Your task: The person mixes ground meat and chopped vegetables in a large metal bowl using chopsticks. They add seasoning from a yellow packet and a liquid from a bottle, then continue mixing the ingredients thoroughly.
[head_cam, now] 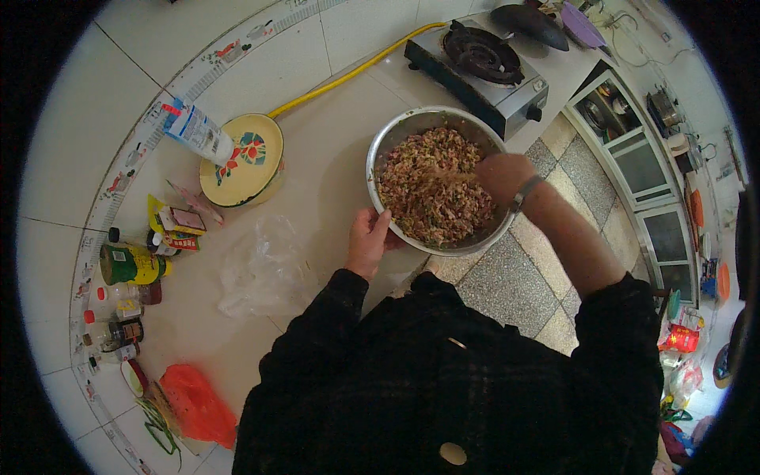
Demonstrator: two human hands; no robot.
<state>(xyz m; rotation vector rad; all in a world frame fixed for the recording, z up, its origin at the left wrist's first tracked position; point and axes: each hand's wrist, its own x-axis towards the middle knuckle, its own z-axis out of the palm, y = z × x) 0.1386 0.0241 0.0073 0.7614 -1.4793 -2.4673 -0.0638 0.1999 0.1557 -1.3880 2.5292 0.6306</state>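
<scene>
A stainless steel bowl of minced filling, flecked with green, stands before me at the counter's edge. My left hand grips its near left rim, thumb on the outside and fingers partly hidden beneath. Over the right side of the bowl, my right hand is closed in a fist and blurred by motion. A thin tan utensil, perhaps chopsticks, extends from it into the filling; blur hides its exact shape.
A gas stove stands just beyond the bowl, fed by a yellow hose. Left are a lidded yellow enamel pot with a white packet on top, a clear plastic bag, several seasoning bottles and a red bag.
</scene>
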